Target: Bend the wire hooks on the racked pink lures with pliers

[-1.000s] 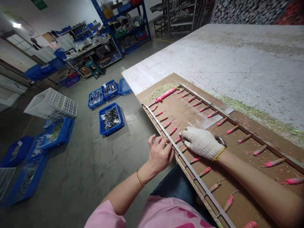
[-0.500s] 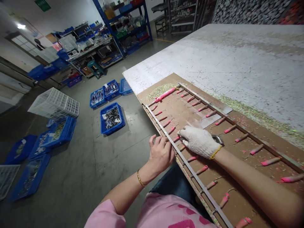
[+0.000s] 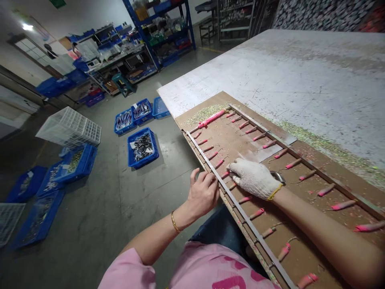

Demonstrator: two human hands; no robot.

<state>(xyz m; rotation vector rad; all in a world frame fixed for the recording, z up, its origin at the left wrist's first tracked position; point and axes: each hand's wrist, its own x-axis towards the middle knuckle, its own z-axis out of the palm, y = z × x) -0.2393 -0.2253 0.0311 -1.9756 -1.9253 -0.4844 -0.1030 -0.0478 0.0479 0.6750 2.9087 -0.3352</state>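
Carefully, a worker's bare left hand (image 3: 203, 194) is working at a long steel strip (image 3: 240, 209) that is lying along the near edge of a brown board (image 3: 224, 98), its fingers curling against the strip and its thumb lifting apart; whether they are pinching anything is too small to tell. Just across the strip, a white knit-gloved right hand (image 3: 253, 179) is pressing down flat, fingers together, over rows of pink-coated, wire-tailed pieces (image 3: 257, 213), though nothing shows beneath its palm. The pieces are lying side by side between that strip and a far metal rail (image 3: 264, 130), and a longer pink piece (image 3: 212, 119) is resting near the board's top end. Even, unhurried pressure appears to be what this calls for, keeping the coated pieces from shifting or smearing.

On the floor, a blue crate (image 3: 39, 216) is holding dark, indistinct parts beside a white lattice crate (image 3: 69, 127). Another blue crate (image 3: 75, 160) is carrying greenish-gold bits, two more (image 3: 124, 121) are holding slim silvery pieces, and a nearer one (image 3: 142, 147) is brimming with dark metal parts.
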